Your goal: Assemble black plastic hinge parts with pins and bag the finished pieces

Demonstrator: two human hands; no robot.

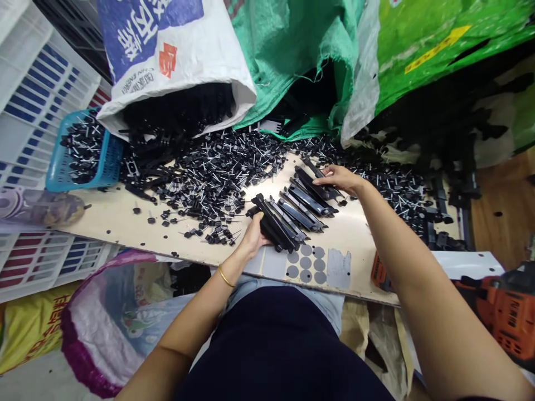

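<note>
A row of long black plastic strips [307, 203], with shiny metal-like lengths along some, lies slanted on the pale worktop. At the row's near left end, my left hand [253, 236] is closed around a few black strips [278, 227], thumb on top. My right hand [341, 179] is at the far right end, its fingertips pinching a black strip [314, 182]; the fingers partly hide it. Left of the row spreads a heap of small black-headed pieces with metal pins [217, 184].
Bulging white [196, 50], teal [292, 50] and green [422, 50] sacks line the back, the white one spilling dark parts. A blue basket [109, 161] of pinned pieces stands left. Grey round stickers [306, 263] sit at the front edge. An orange power tool [512, 312] lies right.
</note>
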